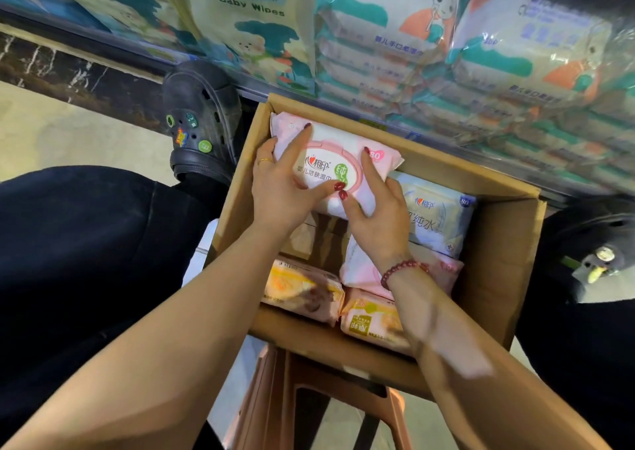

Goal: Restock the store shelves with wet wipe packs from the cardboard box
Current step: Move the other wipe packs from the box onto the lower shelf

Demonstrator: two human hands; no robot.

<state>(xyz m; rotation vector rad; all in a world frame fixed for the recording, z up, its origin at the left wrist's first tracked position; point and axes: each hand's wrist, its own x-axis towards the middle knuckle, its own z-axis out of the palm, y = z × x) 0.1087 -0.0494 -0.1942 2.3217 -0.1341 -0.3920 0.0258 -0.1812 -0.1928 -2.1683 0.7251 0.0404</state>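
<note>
Head view shows both hands holding one pink pack [338,155] at the far left of the open box [498,264]. The left hand [281,183] grips its left end. The right hand [376,209] grips its near right side. A white pack [438,224] and yellow packs [302,289] lie lower in the box. The box sits on a stool [271,401]. A full shelf [378,37] is just past it.

This is a shop: a long shelf [137,56] is crammed with stacked rows of identical baby wipe packs [378,37] in retail wrapping, and an open cardboard box [498,260] of stock sits before it.
</note>
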